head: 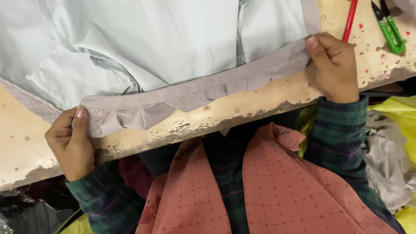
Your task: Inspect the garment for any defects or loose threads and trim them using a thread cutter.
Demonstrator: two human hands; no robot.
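Observation:
A pale grey-green garment (151,43) lies spread on a worn beige table (277,95). Along its near edge runs a mauve fabric band (195,93), stretched between both hands. My left hand (71,143) pinches the band's left end at the table's front edge, thumb on top. My right hand (333,65) pinches the band's right end, fingers curled under. The band is crumpled and folded in the middle. Dark green plaid sleeves cover both wrists.
Green thread snips (390,28) and a red pencil-like stick (350,19) lie at the table's far right. A salmon patterned scarf (277,186) hangs over my lap. Grey and yellow cloth (394,143) is piled at my right, below the table edge.

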